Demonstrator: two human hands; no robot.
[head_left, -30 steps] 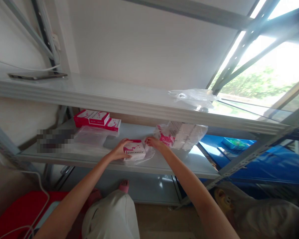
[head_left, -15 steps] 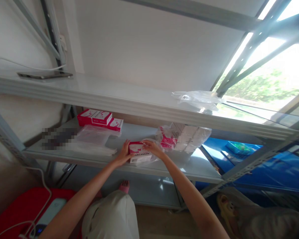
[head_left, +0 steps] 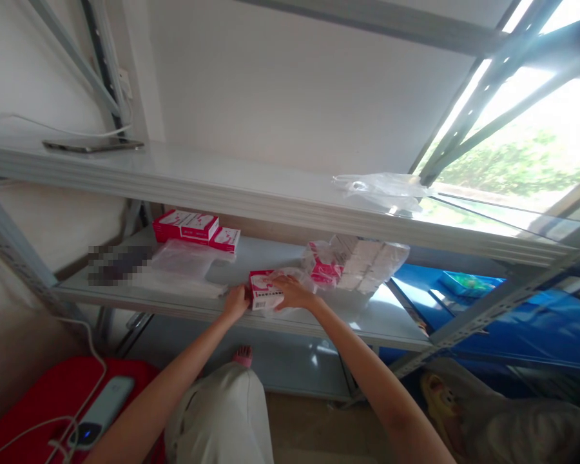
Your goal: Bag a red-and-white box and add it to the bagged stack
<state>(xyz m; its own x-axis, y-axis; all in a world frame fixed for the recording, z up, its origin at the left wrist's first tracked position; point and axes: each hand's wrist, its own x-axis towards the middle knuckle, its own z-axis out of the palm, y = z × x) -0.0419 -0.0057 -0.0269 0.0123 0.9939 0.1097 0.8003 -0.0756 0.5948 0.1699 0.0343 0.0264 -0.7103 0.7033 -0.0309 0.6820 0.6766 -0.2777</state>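
A pink-and-white carton [head_left: 261,298] lies on the middle shelf in front of me, its right part inside or under a clear plastic bag [head_left: 305,277]. My right hand [head_left: 292,293] lies over the carton's right end with fingers bent round it and the bag film. At the carton's left end is my left hand [head_left: 236,301], its fingers curled closed. What those fingers hold, if anything, is hidden. Just to the right sits another clear bag [head_left: 367,261] packed with several cartons, one with its pink side showing.
Several pink cartons [head_left: 186,225] are stacked at the shelf's back left. Flat plastic bags [head_left: 178,267] lie before them. The upper shelf edge [head_left: 251,203] overhangs my work; a phone [head_left: 94,146] and crumpled bag [head_left: 384,187] rest up there. A power bank [head_left: 104,409] lies on red material.
My left hand has drawn down off the carton's side and its fingers have curled in. The right hand has spread from the top edge across the carton's right end and bag.
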